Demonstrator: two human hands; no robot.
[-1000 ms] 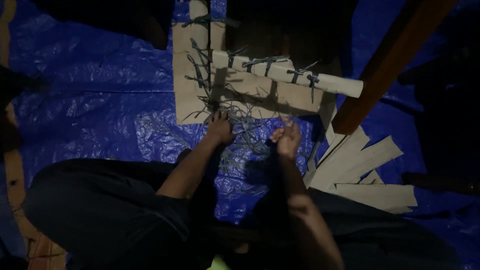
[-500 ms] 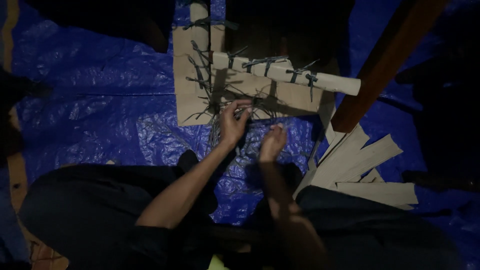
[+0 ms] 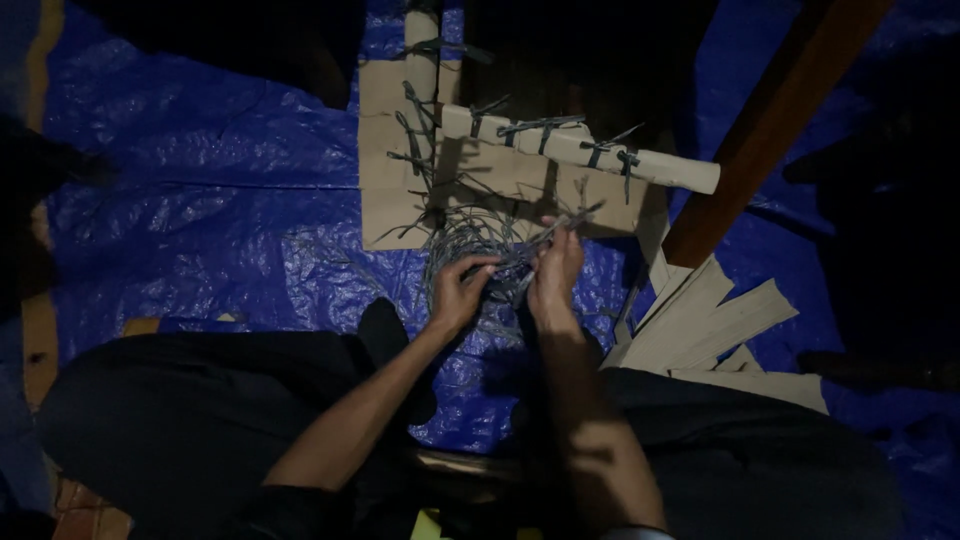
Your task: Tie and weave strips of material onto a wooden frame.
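On crinkled blue tarp (image 3: pixel 200 200) | both hands (image 3: pixel 458 292) (image 3: pixel 556 275) grip thin grey strips (image 3: pixel 480 240) | flat cardboard (image 3: pixel 400 190)

Tarpaulin (image 3: pixel 180 200) is lying across the floor, filling most of the frame. Flat cardboard panel (image 3: pixel 390 190) is resting on it at upper centre. Cardboard tube (image 3: pixel 600 155) is lying across the panel's right part, slanting toward the right. Coil of thin strips (image 3: pixel 470 240) is sitting at the panel's lower edge, at centre. Left hand (image 3: pixel 455 295) and right hand (image 3: pixel 555 275) are sitting side by side on the coil. Cardboard strips (image 3: pixel 715 325) are fanning out at right, below wooden beam (image 3: pixel 770 120).
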